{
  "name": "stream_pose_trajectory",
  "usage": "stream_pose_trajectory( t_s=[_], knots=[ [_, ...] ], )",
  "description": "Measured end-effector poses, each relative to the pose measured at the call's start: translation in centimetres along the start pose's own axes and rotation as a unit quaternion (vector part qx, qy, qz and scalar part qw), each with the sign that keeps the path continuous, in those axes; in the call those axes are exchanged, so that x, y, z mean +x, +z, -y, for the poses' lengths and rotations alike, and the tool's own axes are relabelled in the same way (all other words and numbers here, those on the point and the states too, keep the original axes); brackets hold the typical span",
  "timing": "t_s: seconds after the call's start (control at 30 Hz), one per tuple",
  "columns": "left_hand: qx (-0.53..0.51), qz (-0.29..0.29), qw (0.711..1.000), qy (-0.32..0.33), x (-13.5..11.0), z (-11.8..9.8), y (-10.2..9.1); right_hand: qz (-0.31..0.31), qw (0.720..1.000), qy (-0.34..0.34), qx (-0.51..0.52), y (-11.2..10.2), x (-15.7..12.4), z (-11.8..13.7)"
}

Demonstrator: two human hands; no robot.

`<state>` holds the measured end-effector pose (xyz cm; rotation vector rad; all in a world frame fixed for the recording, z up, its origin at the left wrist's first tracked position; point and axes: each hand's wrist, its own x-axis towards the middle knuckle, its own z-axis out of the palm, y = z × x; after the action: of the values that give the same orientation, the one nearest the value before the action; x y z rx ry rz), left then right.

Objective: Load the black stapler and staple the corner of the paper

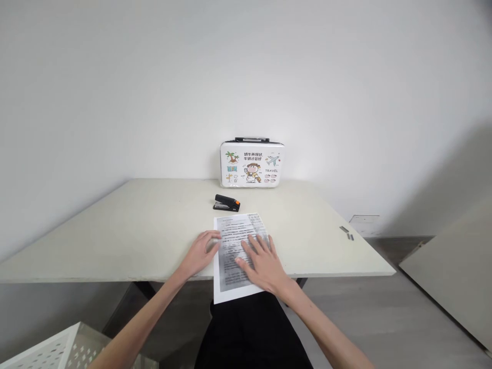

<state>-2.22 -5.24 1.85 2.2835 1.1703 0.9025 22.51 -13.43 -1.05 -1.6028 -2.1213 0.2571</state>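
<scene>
Printed paper (234, 256) lies at the front of the table, its lower edge hanging past the table's front edge. I cannot tell whether it is one sheet or more. Spread flat across its right half is my right hand (263, 261), fingers apart. My left hand (202, 251) rests at the left edge of the paper, fingers loosely curved and apart, with nothing held between them. Just beyond the paper's top edge sits a black stapler (226, 203) with an orange piece at its right end.
A white cartoon-printed case (252, 165) with a black handle stands against the wall. Small grey staple strips (347, 232) lie near the right edge of the table (134, 230). A perforated white basket (73, 348) is at lower left, below table height.
</scene>
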Motion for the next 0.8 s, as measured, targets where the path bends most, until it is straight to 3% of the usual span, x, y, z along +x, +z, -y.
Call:
stream_pose_trajectory(
  t_s=[0.2,0.43,0.57,0.7,0.8],
  knots=[
    [0.064,0.002,0.998,0.026,-0.3,1.0,0.9,-0.026,0.999,-0.003,0.038,2.4,0.7,2.1],
    [0.120,0.035,0.992,0.029,0.0,2.3,0.9,0.026,0.999,0.005,0.041,0.8,1.8,3.2],
    [0.149,0.067,0.986,0.021,0.1,2.9,0.5,0.088,0.994,-0.031,0.050,-1.1,1.7,1.0],
    [0.181,0.063,0.982,0.000,-0.2,3.8,-0.6,0.071,0.992,-0.073,0.072,-2.3,1.2,-2.5],
    [0.188,0.062,0.980,-0.005,-0.4,5.0,-1.6,0.054,0.992,-0.056,0.104,-2.4,1.5,-4.8]
  ],
)
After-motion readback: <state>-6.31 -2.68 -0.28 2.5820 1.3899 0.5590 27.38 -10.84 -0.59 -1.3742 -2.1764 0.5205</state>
